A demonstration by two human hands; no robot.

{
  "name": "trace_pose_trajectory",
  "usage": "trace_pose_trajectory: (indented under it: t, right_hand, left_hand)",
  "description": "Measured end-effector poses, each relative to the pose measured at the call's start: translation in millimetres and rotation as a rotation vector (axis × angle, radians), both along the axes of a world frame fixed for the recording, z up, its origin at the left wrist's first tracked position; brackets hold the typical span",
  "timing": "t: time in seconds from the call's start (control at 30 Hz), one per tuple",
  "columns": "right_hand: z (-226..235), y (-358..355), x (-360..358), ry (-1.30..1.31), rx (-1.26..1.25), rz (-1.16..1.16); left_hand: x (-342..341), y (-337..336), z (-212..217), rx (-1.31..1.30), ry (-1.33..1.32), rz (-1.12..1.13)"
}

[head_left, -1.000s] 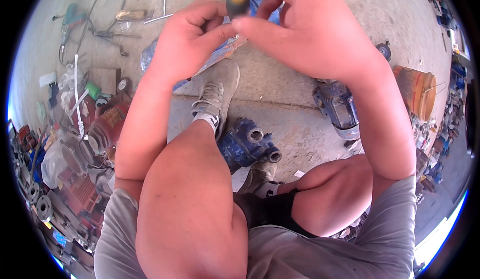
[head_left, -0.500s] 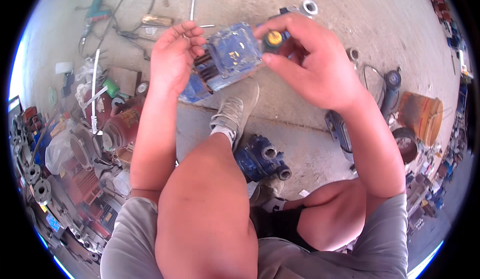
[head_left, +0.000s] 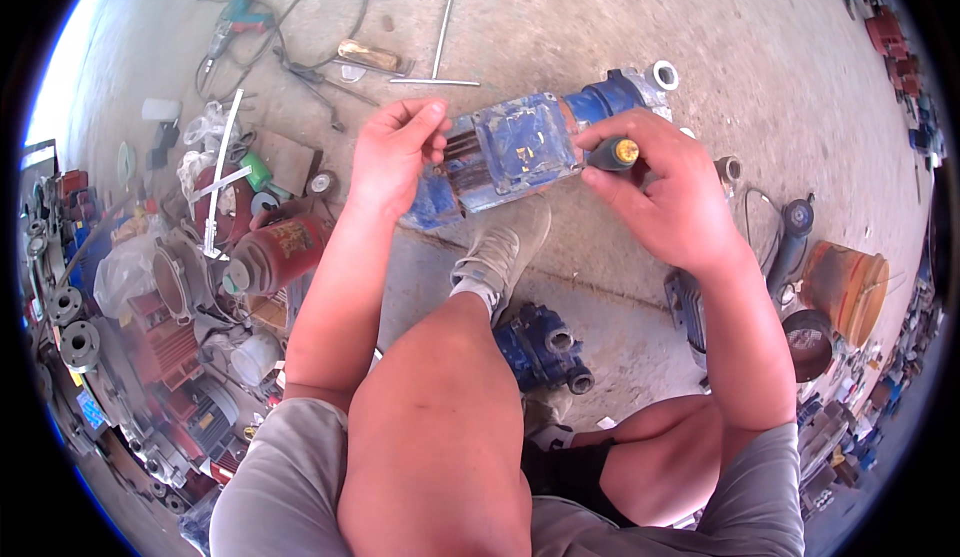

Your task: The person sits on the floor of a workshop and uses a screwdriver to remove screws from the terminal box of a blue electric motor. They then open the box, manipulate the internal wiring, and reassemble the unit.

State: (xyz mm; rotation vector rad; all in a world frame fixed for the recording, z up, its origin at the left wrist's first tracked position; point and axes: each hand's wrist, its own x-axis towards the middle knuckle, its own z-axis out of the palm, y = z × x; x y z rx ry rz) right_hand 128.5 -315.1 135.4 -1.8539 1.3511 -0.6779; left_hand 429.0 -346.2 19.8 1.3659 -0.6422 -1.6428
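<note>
A blue electric motor [head_left: 463, 187] with a square, paint-worn terminal box cover [head_left: 528, 144] lies on the floor in front of me, a blue pump end [head_left: 610, 97] at its right. My right hand [head_left: 672, 182] is at the right edge of the cover, its fingers curled round the dark handle of a screwdriver [head_left: 618, 153] with a yellow end. The tool's tip is hidden. Over the motor's cooling fins, left of the cover, my left hand [head_left: 395, 155] is raised with thumb and fingers pinched together. Whatever they may hold is too small to name.
Beyond the motor lie a T-handle wrench [head_left: 440, 47], a brush [head_left: 368, 55] and a corded drill [head_left: 238, 19]. Calipers [head_left: 222, 172] and a red motor [head_left: 275, 257] are at left. A blue pump part [head_left: 545, 347] sits by my legs; an angle grinder [head_left: 792, 237] and orange bucket [head_left: 843, 292] stand right.
My view has shifted, so the motor and floor sit lower and further right in it. My right fingers have closed more around the screwdriver handle. The left hand stays pinched above the fins.
</note>
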Motion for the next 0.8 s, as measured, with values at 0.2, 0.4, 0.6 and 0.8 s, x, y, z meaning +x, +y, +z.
trace_pose_trajectory:
  t: [0.2,0.4,0.6,0.8]
  right_hand:
    - [3.6,-2.0,18.6,-0.715,0.027,-0.209]
    - [-6.3,-3.9,34.2,-0.902,0.159,-0.223]
    - [-13.5,-4.7,38.7,-0.876,0.173,-0.213]
    - [-12.7,-9.5,39.6,-0.866,0.19,-0.218]
  left_hand:
    - [-1.3,9.1,-0.5,0.055,0.108,-0.079]
    - [-5.6,12.5,9.2,0.055,0.104,-0.15]
    - [-4.3,15.1,9.1,0.023,0.136,-0.13]
    - [-2.1,13.6,10.9,-0.001,0.137,-0.123]
